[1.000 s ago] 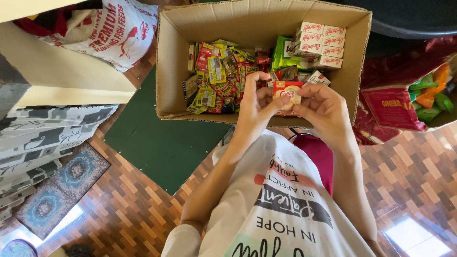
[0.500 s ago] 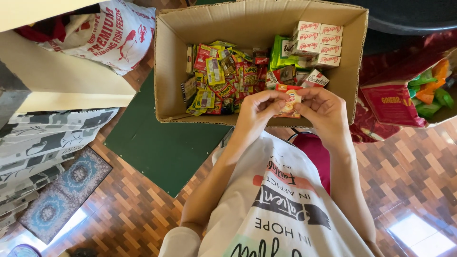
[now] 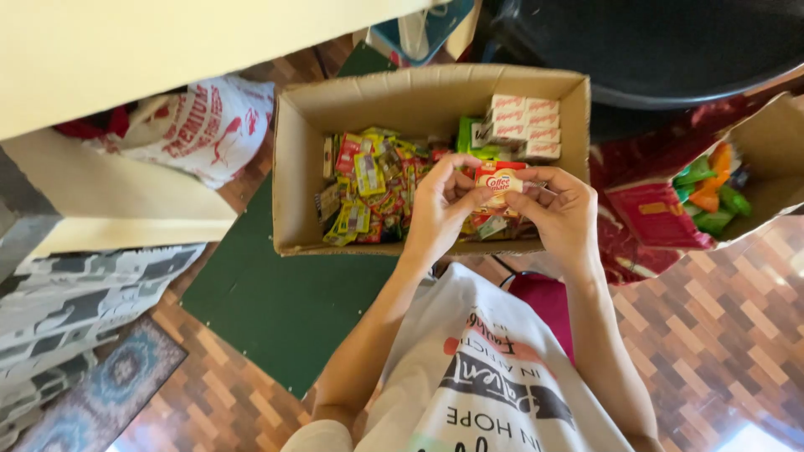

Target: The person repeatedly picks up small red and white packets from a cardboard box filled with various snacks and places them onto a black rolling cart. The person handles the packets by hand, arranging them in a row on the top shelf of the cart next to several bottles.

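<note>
Beyond the grip we see a stack of pale cartons (image 3: 525,125) in the far corner. Left of the grip lie a green mat (image 3: 276,301) and a white printed sack (image 3: 205,125); right of it, green and orange packets (image 3: 712,188).

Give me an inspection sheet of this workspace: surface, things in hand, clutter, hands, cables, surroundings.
Surface: wood-pattern floor with a green mat under the box.
Things in hand: small red and cream sachet, held over the open cardboard box of mixed sachets.
Clutter: stacked pale cartons in the box's far right corner; green packets beside them.
Hands: left hand and right hand both pinch the sachet.
Cables: nothing seen.
Surroundings: white printed sack on the left, red bag and a box of green and orange packets on the right, patterned rug.
</note>
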